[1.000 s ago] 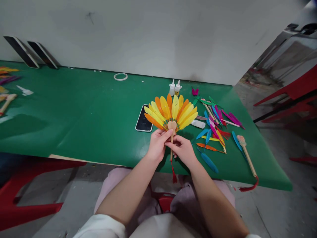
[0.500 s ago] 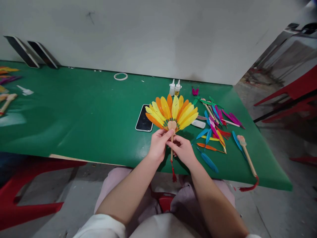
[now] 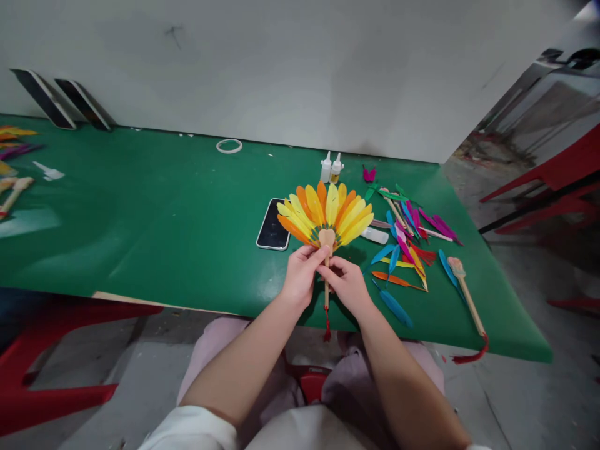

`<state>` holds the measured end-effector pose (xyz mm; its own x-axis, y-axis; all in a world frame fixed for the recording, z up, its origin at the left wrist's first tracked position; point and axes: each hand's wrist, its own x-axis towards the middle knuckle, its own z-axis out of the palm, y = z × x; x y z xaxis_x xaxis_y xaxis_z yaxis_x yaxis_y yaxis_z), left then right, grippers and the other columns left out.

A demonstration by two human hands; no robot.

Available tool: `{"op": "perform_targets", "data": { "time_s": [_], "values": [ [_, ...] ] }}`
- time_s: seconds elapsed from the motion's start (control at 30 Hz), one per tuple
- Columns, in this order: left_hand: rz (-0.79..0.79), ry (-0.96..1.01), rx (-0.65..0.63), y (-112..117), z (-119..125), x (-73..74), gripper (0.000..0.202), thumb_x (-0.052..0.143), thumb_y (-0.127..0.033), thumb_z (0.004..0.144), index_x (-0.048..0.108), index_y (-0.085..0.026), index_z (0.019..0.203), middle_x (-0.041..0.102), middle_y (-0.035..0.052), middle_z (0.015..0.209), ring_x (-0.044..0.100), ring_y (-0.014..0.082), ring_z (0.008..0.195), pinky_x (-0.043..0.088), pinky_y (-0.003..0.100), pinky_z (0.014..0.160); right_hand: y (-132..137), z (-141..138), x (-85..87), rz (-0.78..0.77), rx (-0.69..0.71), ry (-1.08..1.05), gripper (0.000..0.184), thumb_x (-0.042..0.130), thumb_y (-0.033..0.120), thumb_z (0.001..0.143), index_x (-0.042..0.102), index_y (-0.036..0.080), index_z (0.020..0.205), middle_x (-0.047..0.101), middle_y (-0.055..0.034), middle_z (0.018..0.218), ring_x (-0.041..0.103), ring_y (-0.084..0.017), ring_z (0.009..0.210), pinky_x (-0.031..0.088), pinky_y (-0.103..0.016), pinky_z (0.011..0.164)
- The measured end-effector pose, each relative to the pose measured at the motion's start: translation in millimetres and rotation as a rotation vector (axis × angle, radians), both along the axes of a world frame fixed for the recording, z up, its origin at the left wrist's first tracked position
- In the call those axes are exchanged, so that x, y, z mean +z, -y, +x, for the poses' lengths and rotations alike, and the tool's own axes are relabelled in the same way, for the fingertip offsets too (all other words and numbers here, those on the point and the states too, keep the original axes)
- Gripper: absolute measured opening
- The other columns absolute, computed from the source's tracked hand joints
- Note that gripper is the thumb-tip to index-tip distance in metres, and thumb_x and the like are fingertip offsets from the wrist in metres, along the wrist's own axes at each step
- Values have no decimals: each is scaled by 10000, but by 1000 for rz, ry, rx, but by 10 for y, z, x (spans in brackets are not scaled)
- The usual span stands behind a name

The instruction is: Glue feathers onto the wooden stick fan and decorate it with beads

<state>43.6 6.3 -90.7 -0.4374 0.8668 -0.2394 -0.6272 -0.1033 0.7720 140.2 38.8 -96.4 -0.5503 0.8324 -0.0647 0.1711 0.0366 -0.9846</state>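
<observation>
A feather fan point(image 3: 327, 236) of yellow and orange feathers stands spread above the table's front part, with a wooden heart-shaped piece at its centre. A red tassel point(image 3: 327, 326) hangs from the lower end of its wooden handle. My left hand point(image 3: 302, 270) is closed on the handle just below the heart, thumb in front. Slightly lower, my right hand point(image 3: 345, 282) pinches the same handle from the right. The inner fingers of both hands are partly hidden. Behind the fan's left side lies a phone point(image 3: 272, 226) with a dark screen.
Two small white bottles point(image 3: 331, 167) stand behind the fan. Loose coloured feathers point(image 3: 405, 234) and wooden sticks lie to the right, near a tasselled wooden handle point(image 3: 469, 297). A white ring point(image 3: 229, 146) lies farther back. Two dark-screened devices point(image 3: 63, 103) lean against the wall at left.
The fan is almost still in both hands, its spread tilted a little differently. Its tassel has swung slightly. Both hands keep their hold on the handle.
</observation>
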Motion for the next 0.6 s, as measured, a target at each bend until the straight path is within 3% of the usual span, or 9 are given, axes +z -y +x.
{"op": "perform_targets", "data": {
  "time_s": [0.13,0.43,0.6],
  "values": [
    [-21,-10,0,10,1,16,199,744,-266,622,633,-110,676,619,-3,631,546,65,559,410,177,535,-2,-3,10,-11,-1,-1,278,595,433,720,536,182,617,533,34,551,459,-82,451,375,-209,427],
    [38,-44,23,-2,1,17,275,689,-332,695,557,-118,583,522,-46,527,463,31,491,367,158,504,-35,-1,15,-48,-49,-53,250,632,403,697,574,177,607,565,33,527,503,-91,480,411,-216,491],
    [56,-22,119,-25,-124,33,240,672,-376,706,614,-145,730,625,-10,691,599,95,666,476,246,692,-41,3,11,-186,-127,-131,250,669,415,669,633,168,658,569,33,517,537,-95,488,448,-222,510]
  ]
}}
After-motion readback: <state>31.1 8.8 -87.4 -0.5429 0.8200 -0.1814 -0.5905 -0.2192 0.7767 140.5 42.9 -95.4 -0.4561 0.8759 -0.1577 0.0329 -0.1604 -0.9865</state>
